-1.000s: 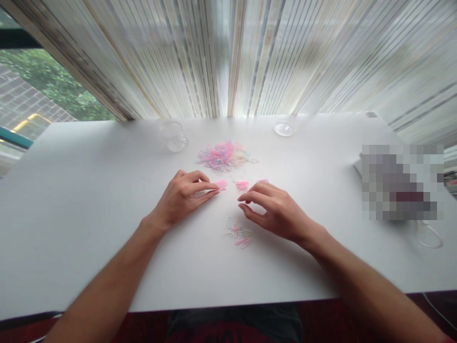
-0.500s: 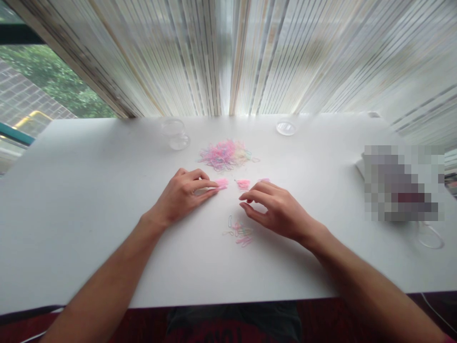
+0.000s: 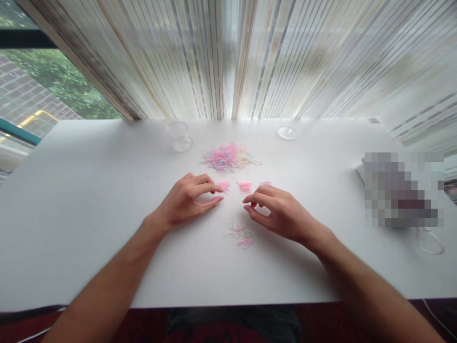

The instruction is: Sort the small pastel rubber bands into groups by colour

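Small pastel rubber bands lie in groups on the white table. My left hand (image 3: 189,197) rests beside a pink row of rubber bands (image 3: 223,186), its thumb and fingers apart with nothing between them. My right hand (image 3: 276,209) hovers just in front of a coral-pink row of rubber bands (image 3: 245,186); a small gap shows between its thumb and forefinger, and I see nothing held. Partly hidden behind that hand is a lilac row of rubber bands (image 3: 265,183). Nearer me lies a loose, mixed cluster of rubber bands (image 3: 241,233).
Behind the rows sits a large heap of rubber bands (image 3: 228,157). Clear round dishes (image 3: 180,138) stand at the back left, and a clear round lid or dish (image 3: 287,132) at the back right. A blurred-out object (image 3: 396,190) with a white loop occupies the right side.
My left thumb and fingers have parted and come off the pink row, which stays on the table. My right hand has barely moved. The whole view has shifted slightly.
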A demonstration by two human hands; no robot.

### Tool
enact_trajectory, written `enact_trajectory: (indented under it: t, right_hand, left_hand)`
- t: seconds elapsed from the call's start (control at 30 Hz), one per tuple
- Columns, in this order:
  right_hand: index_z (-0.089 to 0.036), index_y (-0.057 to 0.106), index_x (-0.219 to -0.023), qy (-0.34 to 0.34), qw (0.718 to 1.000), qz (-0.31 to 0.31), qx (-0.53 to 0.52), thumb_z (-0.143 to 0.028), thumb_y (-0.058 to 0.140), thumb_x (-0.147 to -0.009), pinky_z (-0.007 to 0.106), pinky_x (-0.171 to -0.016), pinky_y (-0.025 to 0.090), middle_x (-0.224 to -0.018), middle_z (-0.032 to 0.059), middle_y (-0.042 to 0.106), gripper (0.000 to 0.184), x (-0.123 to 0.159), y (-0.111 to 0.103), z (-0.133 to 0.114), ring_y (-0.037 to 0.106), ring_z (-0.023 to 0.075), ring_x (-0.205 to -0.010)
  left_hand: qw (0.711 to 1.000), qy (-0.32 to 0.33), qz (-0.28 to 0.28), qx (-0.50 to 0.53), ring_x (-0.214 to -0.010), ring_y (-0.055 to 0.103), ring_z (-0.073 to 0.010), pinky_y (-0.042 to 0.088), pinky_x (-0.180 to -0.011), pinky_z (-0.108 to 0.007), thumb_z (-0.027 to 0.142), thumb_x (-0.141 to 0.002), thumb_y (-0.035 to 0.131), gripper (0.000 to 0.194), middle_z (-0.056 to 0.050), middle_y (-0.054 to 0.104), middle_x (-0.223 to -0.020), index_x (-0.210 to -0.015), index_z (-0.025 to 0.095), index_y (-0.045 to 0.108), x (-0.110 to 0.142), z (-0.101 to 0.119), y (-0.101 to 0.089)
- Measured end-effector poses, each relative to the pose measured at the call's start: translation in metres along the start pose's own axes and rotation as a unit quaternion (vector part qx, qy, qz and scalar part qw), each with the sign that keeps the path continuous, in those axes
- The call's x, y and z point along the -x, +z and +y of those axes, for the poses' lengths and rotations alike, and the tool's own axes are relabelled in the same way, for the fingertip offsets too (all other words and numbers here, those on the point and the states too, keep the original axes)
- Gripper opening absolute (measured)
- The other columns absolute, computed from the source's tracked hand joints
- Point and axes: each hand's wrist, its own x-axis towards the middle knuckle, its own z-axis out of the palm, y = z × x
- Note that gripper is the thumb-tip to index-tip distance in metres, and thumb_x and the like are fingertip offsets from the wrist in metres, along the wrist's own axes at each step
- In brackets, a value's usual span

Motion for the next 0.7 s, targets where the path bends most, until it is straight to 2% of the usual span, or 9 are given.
enact_trajectory:
  t: [0.1,0.27,0.4,0.53,0.7]
  right_hand:
    - [-0.019,0.069,-0.096,0.016,0.998,-0.063,-0.021,-0.015,0.057,-0.093,0.03,-0.068,0.046,-0.086,0.0051,0.067,0.012,0.0,-0.007,-0.004,0.06,0.0176,-0.075]
    - [-0.018,0.07,-0.092,0.053,0.985,-0.156,-0.05,-0.012,0.063,-0.089,0.028,-0.068,0.044,-0.084,0.0032,0.066,0.009,0.0,-0.013,-0.011,0.059,0.0161,-0.074]
    - [-0.018,0.07,-0.091,0.065,0.978,-0.187,-0.068,-0.018,0.067,-0.09,0.027,-0.068,0.043,-0.084,0.0022,0.065,0.003,0.0,-0.013,-0.012,0.059,0.0154,-0.074]
    - [-0.018,0.067,-0.085,0.075,0.973,-0.209,-0.067,-0.03,0.07,-0.091,0.027,-0.064,0.042,-0.081,0.0019,0.063,0.014,0.001,-0.01,-0.013,0.057,0.0154,-0.071]
    - [-0.018,0.064,-0.081,0.076,0.971,-0.217,-0.064,-0.024,0.07,-0.088,0.027,-0.064,0.041,-0.08,0.0013,0.062,0.011,0.002,-0.007,-0.015,0.056,0.0154,-0.071]
  left_hand:
    - [0.996,0.003,-0.065,0.063,-0.077,0.066,-0.0146,0.048,-0.069,-0.026,0.023,-0.092,0.062,0.014,-0.003,0.073,-0.09,-0.098,0.022,0.074,0.0,0.013,-0.001]
    - [0.983,0.022,-0.155,0.095,-0.079,0.067,-0.0147,0.049,-0.072,-0.025,0.016,-0.086,0.063,0.021,-0.001,0.073,-0.092,-0.101,0.024,0.074,0.004,0.032,0.002]
    - [0.98,0.028,-0.177,0.081,-0.076,0.066,-0.0145,0.046,-0.068,-0.025,0.021,-0.083,0.069,0.015,0.0,0.072,-0.091,-0.097,0.024,0.073,0.007,0.038,0.007]
    - [0.982,0.03,-0.175,0.063,-0.072,0.065,-0.0142,0.044,-0.066,-0.026,0.021,-0.085,0.067,0.009,0.001,0.072,-0.087,-0.091,0.023,0.073,0.005,0.039,0.007]
    - [0.981,0.032,-0.178,0.063,-0.072,0.064,-0.014,0.042,-0.065,-0.026,0.019,-0.086,0.064,0.009,0.0,0.072,-0.085,-0.087,0.023,0.073,0.005,0.037,0.007]
